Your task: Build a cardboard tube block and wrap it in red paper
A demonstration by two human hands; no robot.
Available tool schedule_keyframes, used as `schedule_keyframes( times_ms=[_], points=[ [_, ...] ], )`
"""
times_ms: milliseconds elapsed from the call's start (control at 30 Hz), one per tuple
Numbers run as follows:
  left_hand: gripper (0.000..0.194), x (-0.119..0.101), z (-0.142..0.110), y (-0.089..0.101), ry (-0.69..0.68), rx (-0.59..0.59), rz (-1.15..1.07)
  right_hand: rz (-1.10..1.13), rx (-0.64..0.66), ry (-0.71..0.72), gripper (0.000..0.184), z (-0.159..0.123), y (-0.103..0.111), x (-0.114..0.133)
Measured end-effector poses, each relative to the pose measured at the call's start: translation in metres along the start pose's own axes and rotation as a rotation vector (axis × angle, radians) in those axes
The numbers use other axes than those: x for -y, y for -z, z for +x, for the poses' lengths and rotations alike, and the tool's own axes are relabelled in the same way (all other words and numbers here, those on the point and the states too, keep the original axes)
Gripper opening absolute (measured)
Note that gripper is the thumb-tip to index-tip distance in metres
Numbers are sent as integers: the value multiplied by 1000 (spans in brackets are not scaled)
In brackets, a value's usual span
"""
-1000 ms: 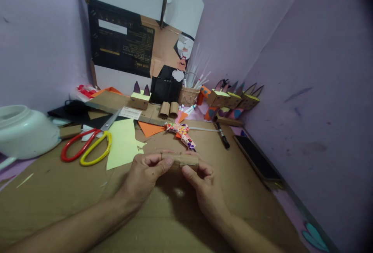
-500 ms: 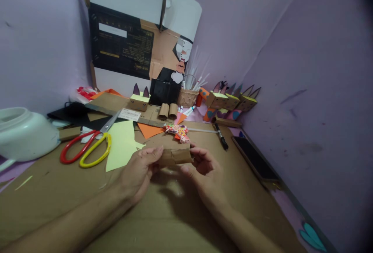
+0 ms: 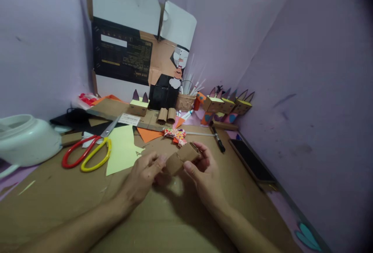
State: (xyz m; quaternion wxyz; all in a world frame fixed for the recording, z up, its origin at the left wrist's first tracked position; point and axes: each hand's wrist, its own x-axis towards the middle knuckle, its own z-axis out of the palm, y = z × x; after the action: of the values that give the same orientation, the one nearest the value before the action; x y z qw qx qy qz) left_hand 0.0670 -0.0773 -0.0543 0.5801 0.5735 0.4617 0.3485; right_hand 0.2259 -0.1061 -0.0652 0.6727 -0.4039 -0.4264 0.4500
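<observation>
A small folded piece of brown cardboard (image 3: 184,157) is held between both hands above the cardboard work surface (image 3: 72,202). My left hand (image 3: 142,177) pinches its lower left end with thumb and fingers. My right hand (image 3: 204,171) grips its upper right end, fingers curled round it. The piece is tilted, right end higher. Just behind it lies a glue gun with a colourful patterned body (image 3: 175,134).
Red and yellow scissors (image 3: 87,153) and a pale yellow paper (image 3: 124,150) lie to the left, beside a white bowl (image 3: 26,138). A black marker (image 3: 218,139) and a dark phone (image 3: 250,160) lie right. Several small cardboard boxes with ears (image 3: 227,103) line the back wall.
The cardboard piece went from level to tilted, its right end raised, and both hands turned with it. The camera view shifted slightly.
</observation>
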Motion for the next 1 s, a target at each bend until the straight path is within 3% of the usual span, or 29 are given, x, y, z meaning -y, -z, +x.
schedule_keyframes(
  times_ms=[100,167,233,533,767,867,1000],
  points=[
    [46,-3,-3,1,-131,107,-42,11,50,-62,51,2,0,1],
    [55,-4,-3,-2,-139,234,-116,-21,69,-82,52,2,-1,1],
    [48,-4,-1,-4,-126,280,-164,-56,94,-77,46,2,-1,1],
    [45,-6,1,-2,15,150,-219,-95,18,-88,32,9,10,1],
    [48,-3,4,-2,132,154,-303,-122,109,-84,39,5,6,4],
    [48,-5,3,-2,76,142,-228,-176,83,-27,34,6,10,3],
    [46,-12,0,2,-86,-26,122,-281,79,62,35,7,18,7]
  ],
)
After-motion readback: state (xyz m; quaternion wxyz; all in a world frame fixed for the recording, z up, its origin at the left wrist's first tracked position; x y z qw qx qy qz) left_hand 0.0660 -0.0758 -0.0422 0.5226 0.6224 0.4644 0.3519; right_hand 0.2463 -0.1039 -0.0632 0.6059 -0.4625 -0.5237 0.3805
